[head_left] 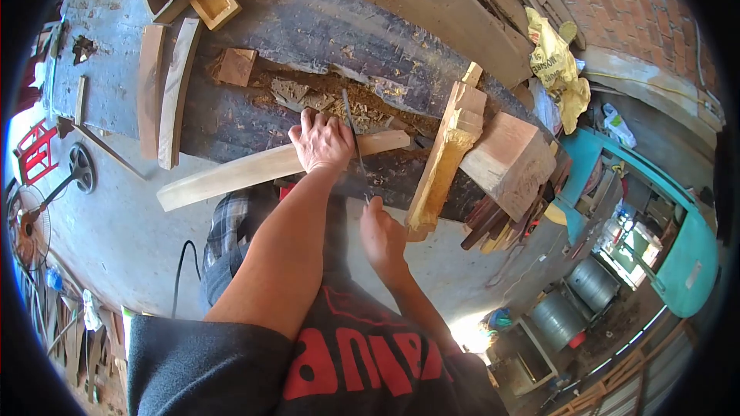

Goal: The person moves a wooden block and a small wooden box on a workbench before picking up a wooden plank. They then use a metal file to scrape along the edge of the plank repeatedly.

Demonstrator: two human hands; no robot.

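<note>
My left hand (320,141) is closed over a pale, slightly curved wooden board (239,177), holding it down across the near edge of the workbench. Right beside those fingers, a thin dark blade, apparently a hand saw (354,127) seen edge-on, crosses the board. Its near end runs to my right hand (382,235), whose fingers are wrapped around it below the bench edge; the handle is mostly hidden. Behind the board, wood chips and sawdust (308,96) fill a ragged hollow in the bench top.
The worn dark workbench (301,15) carries two curved wood pieces (177,92), a small wooden box (215,3) and a square block (237,67). To the right lie a rough yellowish timber (443,162) and a large block (509,162). A teal machine (686,262) stands farther right, a fan (29,223) left.
</note>
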